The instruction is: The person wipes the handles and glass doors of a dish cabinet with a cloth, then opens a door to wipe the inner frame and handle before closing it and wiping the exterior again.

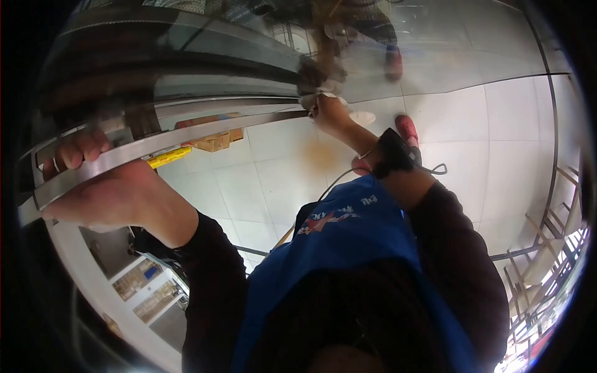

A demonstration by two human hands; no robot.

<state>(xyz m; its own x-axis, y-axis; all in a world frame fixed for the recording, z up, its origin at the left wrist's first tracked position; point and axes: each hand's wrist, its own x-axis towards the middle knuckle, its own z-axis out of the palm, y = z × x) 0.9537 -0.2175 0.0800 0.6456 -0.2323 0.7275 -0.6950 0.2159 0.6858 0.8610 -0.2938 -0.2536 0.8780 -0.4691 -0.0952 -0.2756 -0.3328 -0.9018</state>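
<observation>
My left hand (115,193) is closed round a flat metal rail (155,144) at the left, its fingertips curling over the far side. Farther along the rail, my right hand (324,113) grips a crumpled white cloth (333,97) and presses it against a dark, glossy glass-like panel (249,56). The panel mirrors my right hand, arm and a red shoe. Part of the cloth is hidden behind my fingers. A dark band with a cable sits round my right wrist.
Below are a pale tiled floor (448,124) and a red shoe (407,130). Cardboard boxes (214,140) and a yellow object (169,158) lie beyond the rail. Racks with thin bars (538,267) stand at the right. A blue apron (348,236) covers my front.
</observation>
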